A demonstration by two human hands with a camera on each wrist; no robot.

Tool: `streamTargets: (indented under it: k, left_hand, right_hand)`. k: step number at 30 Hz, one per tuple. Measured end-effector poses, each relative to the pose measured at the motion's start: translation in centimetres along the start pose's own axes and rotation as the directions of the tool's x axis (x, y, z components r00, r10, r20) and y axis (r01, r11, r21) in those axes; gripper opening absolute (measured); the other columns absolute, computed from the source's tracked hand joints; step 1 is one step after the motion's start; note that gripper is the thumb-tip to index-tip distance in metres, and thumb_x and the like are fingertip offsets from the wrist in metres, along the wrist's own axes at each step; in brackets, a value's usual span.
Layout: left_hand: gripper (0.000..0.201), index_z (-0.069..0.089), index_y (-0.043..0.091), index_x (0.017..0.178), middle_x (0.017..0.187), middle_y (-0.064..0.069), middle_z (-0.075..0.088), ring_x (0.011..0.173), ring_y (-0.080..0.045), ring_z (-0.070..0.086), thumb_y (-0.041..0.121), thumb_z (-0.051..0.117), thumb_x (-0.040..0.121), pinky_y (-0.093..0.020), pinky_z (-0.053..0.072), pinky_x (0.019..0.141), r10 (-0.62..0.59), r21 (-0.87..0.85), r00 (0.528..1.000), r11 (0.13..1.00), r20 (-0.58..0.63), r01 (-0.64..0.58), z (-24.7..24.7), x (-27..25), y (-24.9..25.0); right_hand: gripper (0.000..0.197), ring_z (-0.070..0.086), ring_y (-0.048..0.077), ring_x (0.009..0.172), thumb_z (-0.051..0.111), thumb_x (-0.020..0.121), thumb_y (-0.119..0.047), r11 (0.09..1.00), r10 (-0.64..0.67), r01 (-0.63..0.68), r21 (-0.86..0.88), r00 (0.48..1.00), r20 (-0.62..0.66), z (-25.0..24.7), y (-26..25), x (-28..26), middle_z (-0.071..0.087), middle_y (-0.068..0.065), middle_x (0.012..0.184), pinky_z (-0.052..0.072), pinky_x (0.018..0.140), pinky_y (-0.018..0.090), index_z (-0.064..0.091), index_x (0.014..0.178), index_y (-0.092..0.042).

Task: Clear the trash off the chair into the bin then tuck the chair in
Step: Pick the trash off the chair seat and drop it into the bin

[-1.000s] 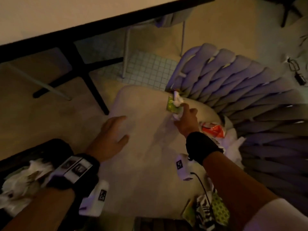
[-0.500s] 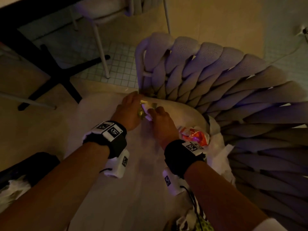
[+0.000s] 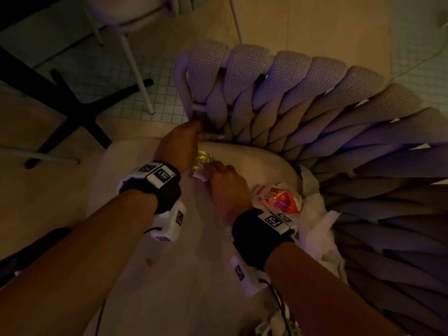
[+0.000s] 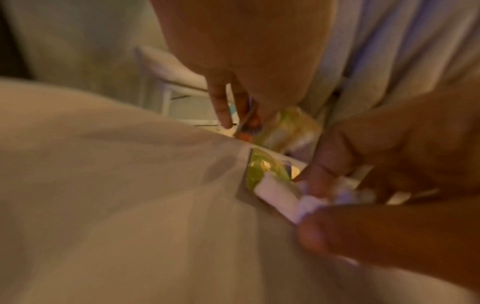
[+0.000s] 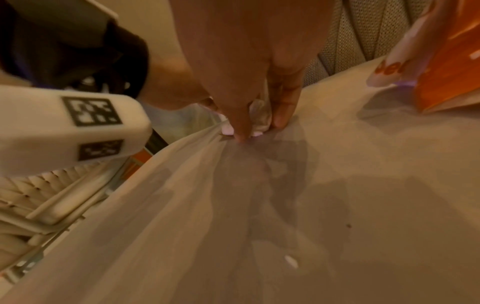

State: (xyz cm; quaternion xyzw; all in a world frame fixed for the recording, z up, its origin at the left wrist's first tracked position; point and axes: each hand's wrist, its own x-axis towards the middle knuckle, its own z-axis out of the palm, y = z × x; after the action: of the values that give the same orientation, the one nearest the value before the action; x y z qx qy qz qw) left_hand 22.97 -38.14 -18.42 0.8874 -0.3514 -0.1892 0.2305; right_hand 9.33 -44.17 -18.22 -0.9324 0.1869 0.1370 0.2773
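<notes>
Trash collection is judged to be under way, not finished. The chair (image 3: 169,238) is used as landmark: its pale seat cushion carries all items noted.

At the back of the seat, just before the woven backrest (image 3: 315,112), a green wrapper (image 3: 202,161) with a white scrap (image 3: 199,175) is pinched by the right hand (image 3: 228,187); fingers curled on the white scrap are confirmed in the right wrist view. The left hand (image 3: 179,146) is placed touching the same bundle from the far-left side; whether it is gripping the bundle or only steadying it cannot be told, the wrist view being blurred.

Left on the seat: an orange-and-white wrapper (image 3: 278,197) at the right side, crumpled white paper (image 3: 320,229) beside and behind it against the backrest, and further patterned wrappers (image 3: 288,328) at the near right edge.

The bin is not clearly seen. Chair is not yet tucked in. Remaining, as judged: several more pickups, disposal, then the push-in.
</notes>
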Motion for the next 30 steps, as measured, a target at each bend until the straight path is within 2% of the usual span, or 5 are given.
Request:
streamTargets:
  k: [6, 14, 21, 27, 30]
  left_hand:
    - [0.012, 0.046, 0.006, 0.104, 0.092, -0.021, 0.06, 0.083, -0.036, 0.059, 0.011, 0.042, 0.095, -0.043, 0.046, 0.068, -0.113, -0.187, 0.971, 0.98, -0.211, 0.073, -1.9, -5.6, -1.9]
    - [0.015, 0.051, 0.007, 0.109, 0.097, -0.013, 0.062, 0.084, -0.027, 0.06, 0.006, 0.046, 0.094, -0.032, 0.047, 0.072, -0.138, -0.303, 0.99, 0.945, -0.039, 0.12, -1.7, -11.4, -4.0]
    - [0.005, 0.053, 0.013, 0.094, 0.08, -0.003, 0.061, 0.067, 0.001, 0.055, 0.015, 0.048, 0.096, -0.01, 0.043, 0.061, -0.175, -0.461, 0.985, 0.875, -0.012, 0.15, -1.0, -14.5, -3.6]
    - [0.003, 0.051, 0.013, 0.093, 0.076, 0.007, 0.058, 0.065, 0.013, 0.055, 0.012, 0.05, 0.095, -0.004, 0.04, 0.058, -0.288, -0.46, 0.957, 0.854, -0.034, 0.241, -2.3, -20.4, -6.5]
    - [0.003, 0.051, 0.014, 0.094, 0.081, -0.002, 0.06, 0.071, -0.003, 0.057, 0.013, 0.049, 0.095, -0.009, 0.041, 0.06, -0.37, -0.456, 0.928, 0.834, -0.043, 0.311, -3.8, -24.6, -10.0]
  right_hand:
    - [0.067, 0.046, 0.037, 0.118, 0.05, 0.092, -0.026, 0.987, 0.145, -0.148, 0.06, 0.988, 0.058, 0.4, -0.4, 1.7, 0.038, 0.018, 0.137, 0.046, 0.086, 0.043, 0.016, 0.149, -0.01]
    - [0.026, 0.052, 0.037, 0.107, 0.047, 0.09, -0.01, 0.978, 0.144, -0.143, 0.151, 0.99, 0.004, 0.4, -1.1, 0.2, 0.042, 0.017, 0.129, 0.047, 0.084, 0.043, 0.055, 0.114, -0.001]
    - [0.011, 0.063, 0.025, 0.077, 0.056, 0.084, -0.013, 0.859, 0.231, -0.239, 0.453, 0.97, 0.073, -0.7, -1.5, -5.5, 0.068, 0.019, 0.088, 0.043, 0.062, 0.024, 0.063, 0.078, -0.006]
    - [0.009, 0.06, 0.029, 0.083, 0.067, 0.082, -0.015, 0.853, 0.239, -0.281, 0.439, 0.959, 0.15, 1.7, -3.8, -7.5, 0.065, 0.017, 0.091, 0.046, 0.07, 0.034, 0.069, 0.087, -0.008]
    - [0.027, 0.053, 0.03, 0.107, 0.064, 0.083, -0.016, 0.933, 0.276, -0.303, 0.192, 0.949, 0.155, 3.9, -4.1, -7.8, 0.053, 0.019, 0.118, 0.039, 0.088, 0.027, 0.066, 0.11, -0.011]
